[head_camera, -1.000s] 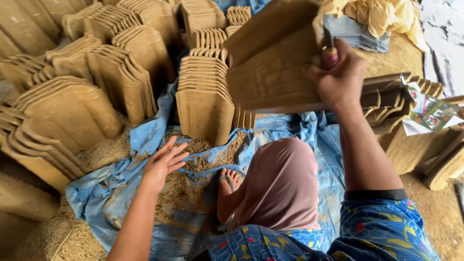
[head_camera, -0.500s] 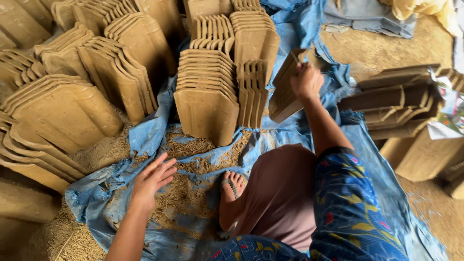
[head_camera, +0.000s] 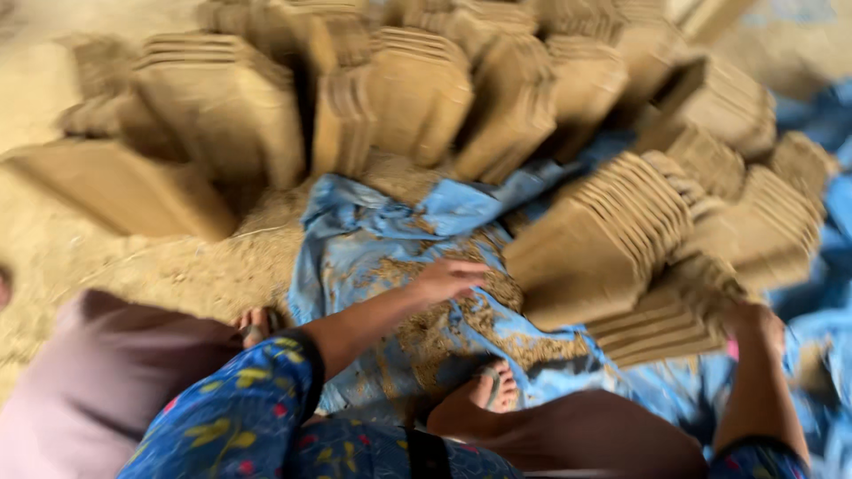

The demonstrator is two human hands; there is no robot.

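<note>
The right hand [head_camera: 754, 326], which a second ago held a tile high and then set it against the far stacks, has come down onto the low stack [head_camera: 661, 324] beside the cloth [head_camera: 382, 239], while the left hand [head_camera: 448, 279] hovers over that cloth.

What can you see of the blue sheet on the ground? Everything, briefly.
The blue sheet looks like thin plastic tarp, crumpled and folded, spread flat between stacks of tan clay tiles, some resting on it. Sandy husk-like grit covers its middle. The left hand hovers over it; a sandalled foot stands on it.
</note>
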